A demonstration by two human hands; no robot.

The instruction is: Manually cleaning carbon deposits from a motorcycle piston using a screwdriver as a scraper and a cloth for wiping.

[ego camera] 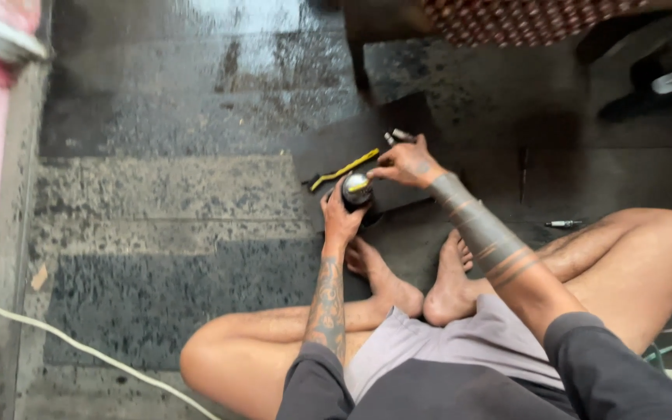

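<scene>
Your left hand clasped a small dark round canister over the black mat | your right hand pinched at its silvery top, gripping a part-hidden dark tool | yellow-black strip beside, kind unclear | pen at mat's right edge.

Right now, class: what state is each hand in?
Left hand: closed around a small dark round can.
Right hand: fingers pinched at the can's top.
</scene>
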